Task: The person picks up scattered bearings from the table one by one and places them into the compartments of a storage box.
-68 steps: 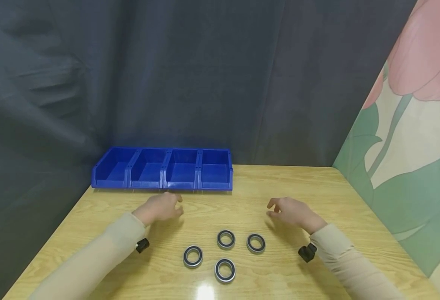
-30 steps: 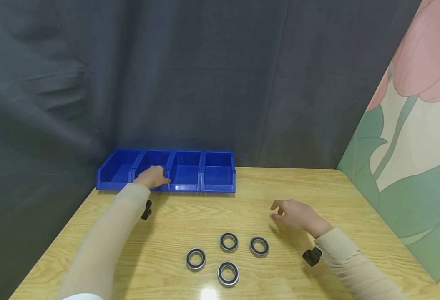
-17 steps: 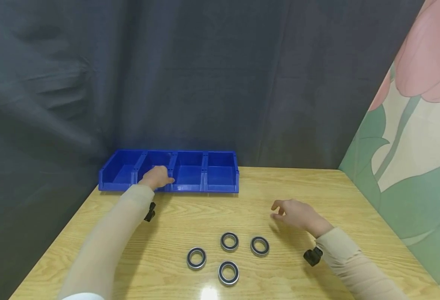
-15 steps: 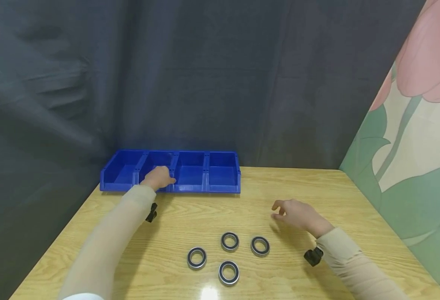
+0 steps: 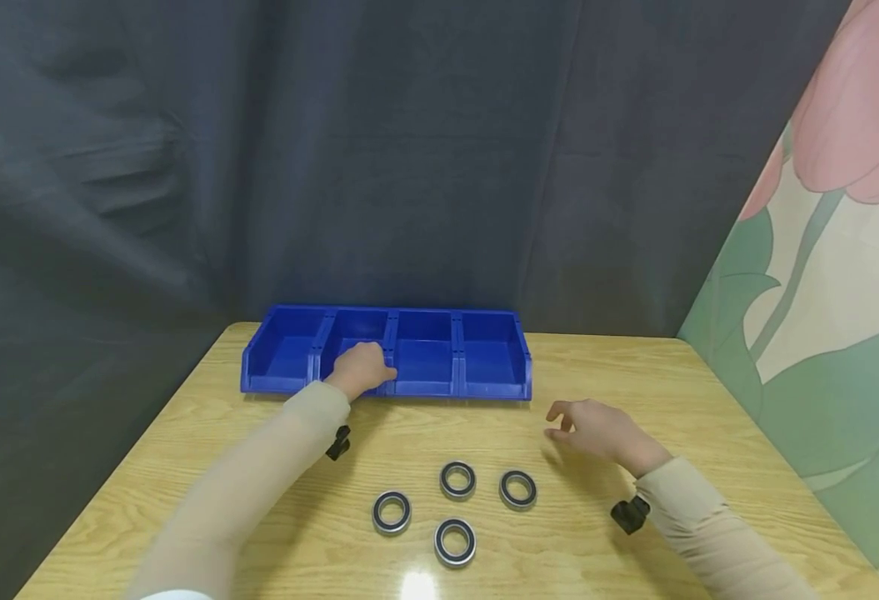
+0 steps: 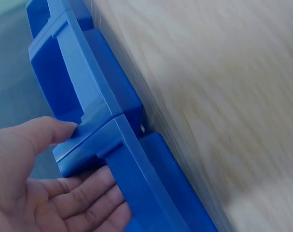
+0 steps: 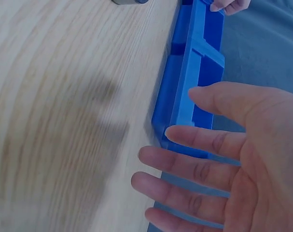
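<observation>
A row of joined blue storage bins (image 5: 495, 354) lies along the back of the table. My left hand (image 5: 359, 369) grips it at a divider near its middle. In the left wrist view, the thumb of my left hand (image 6: 35, 174) lies on one side of the blue divider (image 6: 90, 137), with the fingers inside the neighbouring bin. My right hand (image 5: 595, 430) is held over the table, holding nothing. Its fingers are spread and relaxed in the right wrist view, beside the end of the bin row (image 7: 185, 92).
Several ring-shaped ball bearings with dark seals lie on the wooden table (image 5: 611, 358) in front: one left (image 5: 392, 512), one right (image 5: 517, 489), others between, including the nearest (image 5: 455, 542). A dark curtain (image 5: 409, 150) hangs behind; a flower-painted panel (image 5: 844, 333) borders the right.
My left hand has reached from above the table to the bin row, taken hold of it and shifted it right. The right hand has stayed nearly still; the bearings lie as before.
</observation>
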The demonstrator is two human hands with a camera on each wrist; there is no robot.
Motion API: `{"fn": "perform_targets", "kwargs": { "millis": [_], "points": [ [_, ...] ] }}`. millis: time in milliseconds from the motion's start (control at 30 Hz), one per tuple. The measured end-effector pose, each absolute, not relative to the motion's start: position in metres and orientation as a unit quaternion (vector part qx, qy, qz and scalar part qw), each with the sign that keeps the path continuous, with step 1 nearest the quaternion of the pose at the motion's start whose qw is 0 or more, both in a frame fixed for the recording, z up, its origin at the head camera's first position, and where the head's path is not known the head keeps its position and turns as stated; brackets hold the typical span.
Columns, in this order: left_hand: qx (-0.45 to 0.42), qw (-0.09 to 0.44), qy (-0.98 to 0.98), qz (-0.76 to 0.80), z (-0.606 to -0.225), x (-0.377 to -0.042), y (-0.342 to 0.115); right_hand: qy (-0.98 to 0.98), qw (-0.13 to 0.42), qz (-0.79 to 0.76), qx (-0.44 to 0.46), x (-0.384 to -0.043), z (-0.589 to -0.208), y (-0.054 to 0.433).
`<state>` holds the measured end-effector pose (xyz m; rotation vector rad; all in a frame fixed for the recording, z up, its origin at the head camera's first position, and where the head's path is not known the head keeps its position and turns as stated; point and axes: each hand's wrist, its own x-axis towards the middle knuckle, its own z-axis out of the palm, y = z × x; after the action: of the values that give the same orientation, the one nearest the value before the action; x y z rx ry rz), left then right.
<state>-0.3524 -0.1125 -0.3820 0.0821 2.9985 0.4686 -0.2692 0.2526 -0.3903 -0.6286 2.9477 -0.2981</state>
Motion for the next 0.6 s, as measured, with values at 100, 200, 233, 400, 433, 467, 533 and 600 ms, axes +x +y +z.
{"fn": "perform_targets", "kwargs": {
  "millis": [100,200,233,400,433,467,533,600],
  "points": [
    [0.037,0.051,0.987,0.148,-0.383,-0.346,-0.093,0.971,0.057,-0.101,-0.208,-0.268,-0.39,0.254],
    [0.044,0.045,0.988,0.14,-0.382,-0.341,-0.076,0.971,0.059,-0.102,-0.209,-0.267,-0.391,0.255],
    [0.047,0.041,0.989,0.137,-0.382,-0.339,-0.072,0.971,0.06,-0.103,-0.209,-0.268,-0.391,0.255],
    [0.061,0.03,0.989,0.134,-0.383,-0.335,-0.054,0.971,0.058,-0.102,-0.209,-0.268,-0.391,0.257],
    [0.062,0.029,0.989,0.134,-0.383,-0.334,-0.052,0.971,0.058,-0.102,-0.209,-0.268,-0.391,0.257],
    [0.062,0.028,0.989,0.135,-0.383,-0.333,-0.05,0.971,0.057,-0.1,-0.209,-0.268,-0.391,0.258],
    [0.061,0.025,0.988,0.137,-0.384,-0.332,-0.048,0.971,0.058,-0.099,-0.21,-0.268,-0.392,0.259],
    [0.061,0.021,0.988,0.138,-0.385,-0.331,-0.046,0.971,0.059,-0.098,-0.211,-0.268,-0.393,0.259]
  ]
}}
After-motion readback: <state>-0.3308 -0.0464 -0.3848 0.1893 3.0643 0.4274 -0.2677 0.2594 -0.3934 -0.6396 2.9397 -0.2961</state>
